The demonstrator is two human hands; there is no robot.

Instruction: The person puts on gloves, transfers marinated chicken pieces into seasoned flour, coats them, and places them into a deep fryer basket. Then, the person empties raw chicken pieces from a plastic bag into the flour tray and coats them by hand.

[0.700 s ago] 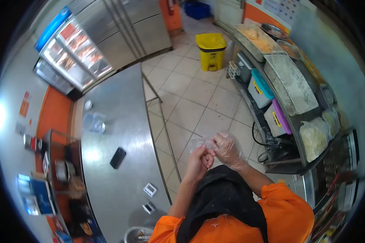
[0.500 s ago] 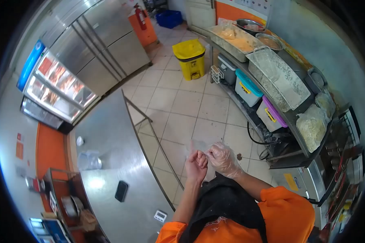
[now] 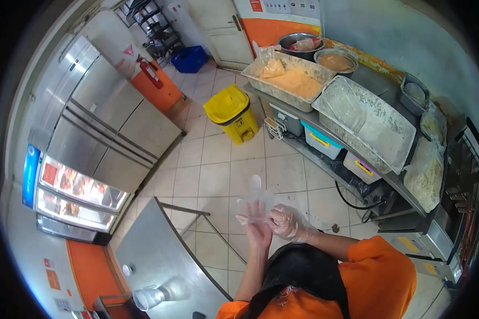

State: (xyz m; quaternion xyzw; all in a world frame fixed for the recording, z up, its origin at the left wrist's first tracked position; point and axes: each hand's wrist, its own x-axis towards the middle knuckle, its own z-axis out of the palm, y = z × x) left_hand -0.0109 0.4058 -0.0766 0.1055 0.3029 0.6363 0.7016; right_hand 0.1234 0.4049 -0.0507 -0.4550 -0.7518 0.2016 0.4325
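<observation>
Head view: a clear glove (image 3: 256,183) is held up over the tiled floor (image 3: 214,181), in front of the black apron (image 3: 298,271).
Left hand: the bare left hand (image 3: 257,234) is turned palm up. Its fingers are spread apart and are seen through the plastic.
Right hand: the right hand (image 3: 288,222) is covered by a second glove (image 3: 299,229). Its grip is clamped on the clear glove, just beside the left fingers.
New change: the left fingers were curled in a moment ago; now they are stretched out.
Clear glove: it seems to be only partly on. How deep the fingers are cannot be told.
Counter: a clear jug (image 3: 149,297) is seen on the counter (image 3: 167,252), well apart from both hands.
</observation>
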